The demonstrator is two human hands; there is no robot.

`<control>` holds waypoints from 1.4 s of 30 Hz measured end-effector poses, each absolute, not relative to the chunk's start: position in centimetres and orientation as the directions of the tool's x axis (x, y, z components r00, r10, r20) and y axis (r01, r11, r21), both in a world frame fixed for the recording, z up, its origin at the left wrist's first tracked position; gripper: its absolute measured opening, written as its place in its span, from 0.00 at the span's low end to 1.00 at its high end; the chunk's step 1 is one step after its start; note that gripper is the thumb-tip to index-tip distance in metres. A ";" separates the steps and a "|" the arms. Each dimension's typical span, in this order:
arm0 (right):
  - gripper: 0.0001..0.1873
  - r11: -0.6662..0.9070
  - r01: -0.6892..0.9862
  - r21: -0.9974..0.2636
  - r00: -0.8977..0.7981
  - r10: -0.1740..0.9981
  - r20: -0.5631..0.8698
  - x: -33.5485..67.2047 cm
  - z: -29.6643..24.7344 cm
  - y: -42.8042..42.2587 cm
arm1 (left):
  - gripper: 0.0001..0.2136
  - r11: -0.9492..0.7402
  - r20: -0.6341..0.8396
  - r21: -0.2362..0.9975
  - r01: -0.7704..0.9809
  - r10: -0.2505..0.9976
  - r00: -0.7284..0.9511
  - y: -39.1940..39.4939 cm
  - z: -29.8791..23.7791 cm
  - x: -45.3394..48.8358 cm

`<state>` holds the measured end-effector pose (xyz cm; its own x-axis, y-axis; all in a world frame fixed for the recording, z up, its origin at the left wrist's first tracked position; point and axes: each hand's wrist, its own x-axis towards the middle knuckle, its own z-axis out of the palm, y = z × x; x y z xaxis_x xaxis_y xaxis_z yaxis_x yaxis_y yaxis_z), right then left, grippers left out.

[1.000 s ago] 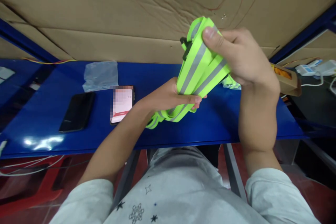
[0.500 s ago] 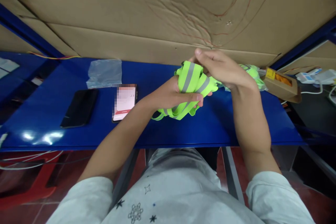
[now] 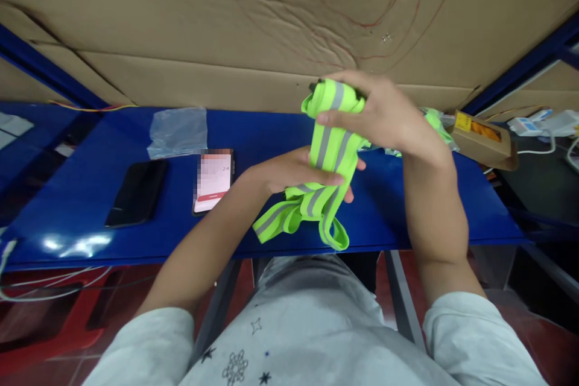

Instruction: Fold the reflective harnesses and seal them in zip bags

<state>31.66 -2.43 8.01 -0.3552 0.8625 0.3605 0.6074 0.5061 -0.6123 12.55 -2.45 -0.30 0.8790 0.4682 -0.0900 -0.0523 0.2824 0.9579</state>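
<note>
One neon-yellow fabric strap with grey reflective stripes (image 3: pixel 326 157) sits between our hands above the blue tabletop (image 3: pixel 81 217). Right hand (image 3: pixel 384 114) clamps its folded top, left hand (image 3: pixel 298 172) grips the middle. Since half a second ago the top rose and loose loops dropped toward us, so the bundle looks looser. Around: black phone (image 3: pixel 136 192), lit phone (image 3: pixel 212 180), clear plastic bag (image 3: pixel 177 131), brown cardboard box (image 3: pixel 482 140). Nothing blocks our hands.

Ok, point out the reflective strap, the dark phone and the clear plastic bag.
reflective strap (image 3: pixel 326 148): head view, grey stripe between the hands.
dark phone (image 3: pixel 136 192): head view, middle of its screen.
clear plastic bag (image 3: pixel 178 131): head view, centre of the film.
</note>
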 end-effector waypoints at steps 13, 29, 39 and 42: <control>0.09 0.274 0.243 -0.930 0.071 0.952 0.299 35.2 9.1 -1.2 | 0.25 -0.590 0.378 0.795 0.142 0.664 0.645 -1.2 1.2 10.8; 0.07 0.109 0.286 -0.952 0.106 0.984 0.144 37.7 9.1 0.0 | 0.20 -0.240 0.305 0.952 -0.191 0.684 0.663 0.2 0.8 9.1; 0.17 -0.032 0.750 -0.661 0.162 0.977 0.136 40.4 9.3 0.3 | 0.08 -0.694 0.731 0.474 0.542 0.654 0.197 0.7 -1.2 11.2; 0.20 -0.074 0.860 -0.505 0.140 0.985 0.096 39.9 9.1 0.7 | 0.06 -0.652 0.804 0.380 0.656 0.584 0.115 1.1 -1.9 11.1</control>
